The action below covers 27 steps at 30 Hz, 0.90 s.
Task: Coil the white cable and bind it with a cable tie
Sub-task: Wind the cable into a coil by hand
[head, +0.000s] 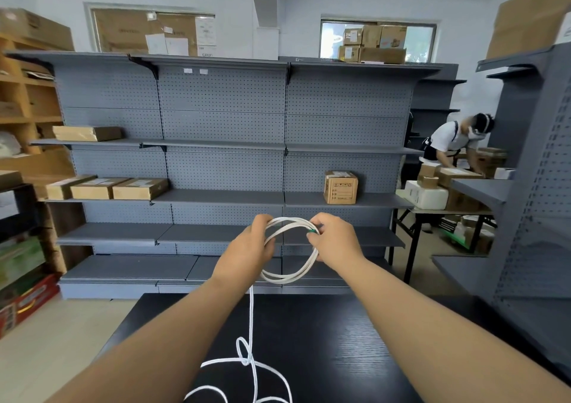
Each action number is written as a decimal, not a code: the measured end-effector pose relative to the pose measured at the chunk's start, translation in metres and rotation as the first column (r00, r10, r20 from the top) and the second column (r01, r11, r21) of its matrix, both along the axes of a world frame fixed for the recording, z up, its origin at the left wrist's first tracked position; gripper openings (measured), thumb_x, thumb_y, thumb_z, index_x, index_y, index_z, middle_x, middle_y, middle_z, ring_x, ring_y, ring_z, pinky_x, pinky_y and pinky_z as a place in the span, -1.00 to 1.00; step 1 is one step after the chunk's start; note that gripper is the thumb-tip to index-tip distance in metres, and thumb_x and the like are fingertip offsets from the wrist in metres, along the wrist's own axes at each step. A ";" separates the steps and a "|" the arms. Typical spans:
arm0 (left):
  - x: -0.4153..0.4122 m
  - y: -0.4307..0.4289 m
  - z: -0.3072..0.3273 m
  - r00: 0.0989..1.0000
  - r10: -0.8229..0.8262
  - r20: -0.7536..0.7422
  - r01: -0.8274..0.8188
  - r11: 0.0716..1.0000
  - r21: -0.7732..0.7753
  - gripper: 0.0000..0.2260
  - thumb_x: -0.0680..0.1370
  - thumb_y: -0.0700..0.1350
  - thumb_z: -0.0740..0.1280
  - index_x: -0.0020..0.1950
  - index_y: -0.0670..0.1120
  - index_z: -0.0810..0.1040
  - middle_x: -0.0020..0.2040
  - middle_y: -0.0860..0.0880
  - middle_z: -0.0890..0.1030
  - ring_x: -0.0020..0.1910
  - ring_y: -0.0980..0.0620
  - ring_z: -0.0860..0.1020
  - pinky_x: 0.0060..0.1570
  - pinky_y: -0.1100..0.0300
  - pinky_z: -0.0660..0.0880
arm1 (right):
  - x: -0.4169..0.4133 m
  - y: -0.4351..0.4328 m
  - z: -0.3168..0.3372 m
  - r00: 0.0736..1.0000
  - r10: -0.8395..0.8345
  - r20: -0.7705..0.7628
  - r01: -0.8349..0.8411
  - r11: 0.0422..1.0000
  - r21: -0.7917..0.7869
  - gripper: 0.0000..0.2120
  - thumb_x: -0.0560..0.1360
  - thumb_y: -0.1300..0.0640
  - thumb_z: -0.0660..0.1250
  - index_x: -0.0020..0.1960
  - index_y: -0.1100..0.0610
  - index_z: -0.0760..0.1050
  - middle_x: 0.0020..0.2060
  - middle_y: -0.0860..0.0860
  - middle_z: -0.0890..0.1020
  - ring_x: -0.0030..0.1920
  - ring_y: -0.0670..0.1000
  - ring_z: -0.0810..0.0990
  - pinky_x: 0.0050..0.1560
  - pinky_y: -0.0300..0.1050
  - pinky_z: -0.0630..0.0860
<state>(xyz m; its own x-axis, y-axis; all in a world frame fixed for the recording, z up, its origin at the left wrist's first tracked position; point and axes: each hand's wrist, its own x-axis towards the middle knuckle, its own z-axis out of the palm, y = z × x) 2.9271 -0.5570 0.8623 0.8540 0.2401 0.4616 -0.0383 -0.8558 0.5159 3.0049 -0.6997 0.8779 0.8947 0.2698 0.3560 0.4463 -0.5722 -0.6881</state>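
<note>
At 6 o'clock, nearest, the slack cable [247,362] lies in loose loops on the black surface [355,341], with one small twisted loop where strands cross. A single strand rises from there toward 12 o'clock into the left hand [247,249]. Its fingers are curled round the 9 o'clock side of the coil [292,277], a few turns held in the air over the surface's far edge. The right hand [335,242] pinches the coil at about 2 o'clock, where a small green piece [312,232] shows at the fingertips. I cannot tell whether it is the tie or a plug.

Coiling looks part done, with much slack not yet wound. The left hand should serve as anchor while the right draws up each length and lays it to match the turns already made. The twisted loop below will likely snag, so it wants shaking out first. Binding should wait for the tail.

Farther off at 12 o'clock, grey shelves [222,198] carry a box [340,187].
</note>
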 end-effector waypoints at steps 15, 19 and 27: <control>0.009 0.004 0.004 0.995 0.046 -0.093 -0.014 0.949 0.315 -0.80 0.57 -0.26 0.12 0.17 -0.13 0.36 -0.02 -0.15 0.45 -0.09 -0.20 0.50 -0.23 -0.02 0.40 | -0.015 0.012 0.003 0.931 0.175 0.321 0.041 0.824 -0.566 -0.81 0.57 0.22 0.15 0.17 0.10 0.34 -0.01 0.09 0.53 -0.09 0.18 0.55 -0.21 0.00 0.43; 0.011 0.005 0.002 0.996 0.025 -0.082 0.004 0.942 0.335 -0.83 0.57 -0.24 0.13 0.15 -0.13 0.38 -0.12 -0.09 0.38 -0.12 -0.19 0.49 -0.25 0.01 0.37 | -0.013 0.013 -0.002 0.909 0.207 0.360 0.051 0.804 -0.592 -0.80 0.57 0.22 0.17 0.19 0.09 0.32 -0.01 0.08 0.52 -0.09 0.17 0.56 -0.27 -0.04 0.37; 0.007 0.005 0.000 0.997 -0.014 -0.071 0.034 0.957 0.290 -0.81 0.61 -0.07 0.15 0.18 -0.10 0.39 0.04 -0.13 0.50 -0.05 -0.21 0.51 -0.12 -0.04 0.46 | -0.007 0.013 -0.005 0.929 0.174 0.326 0.031 0.843 -0.537 -0.91 0.55 0.25 0.14 0.01 0.13 0.38 -0.21 0.10 0.46 -0.23 0.14 0.44 -0.29 -0.06 0.34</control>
